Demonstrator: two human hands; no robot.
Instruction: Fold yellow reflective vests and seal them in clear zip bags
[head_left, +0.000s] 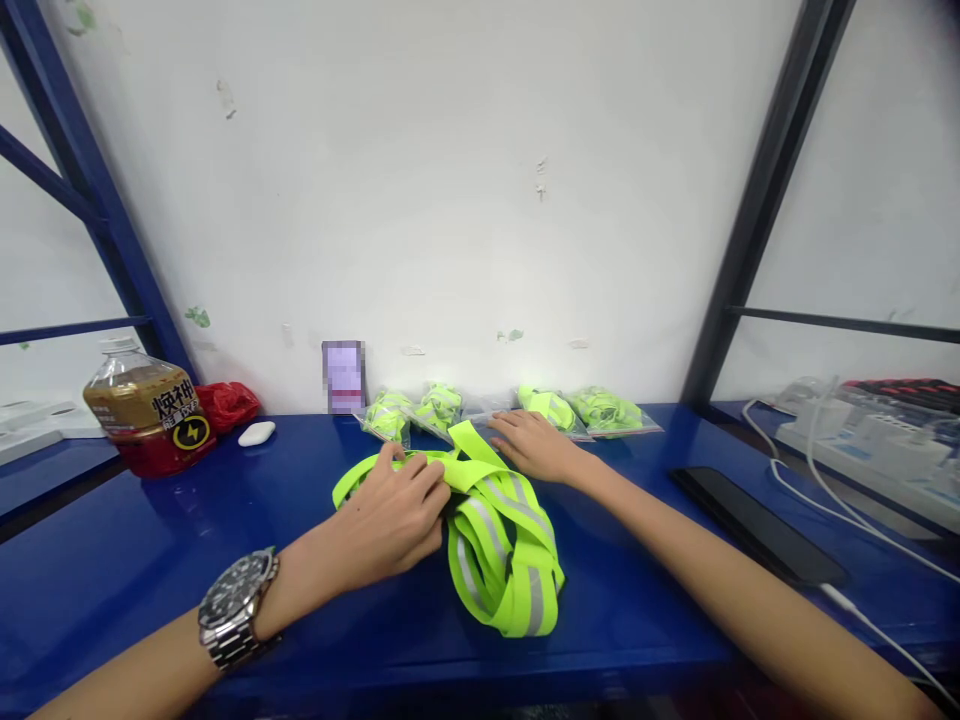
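A loose bundle of fluorescent yellow-green reflective straps (536,590) with silver stripes lies on the blue table. My left hand (397,505), with a metal watch on the wrist, has its fingers curled onto the left part of the bundle. Beyond the bundle, my right hand (536,445) reaches toward the wall, palm down and fingers stretched out. Its fingertips are at a clear plastic bag (482,408); whether they press on it I cannot tell. Filled bags of the same straps lie on both sides, such as one bag (439,405) on the left and another bag (606,410) on the right.
A large drink bottle (154,410), a red plastic bag (229,402) and a small white case (256,433) are on the left. A phone with a blurred screen (345,378) leans on the wall. At right lie a black phone (757,525) on a white cable and power strips (877,440).
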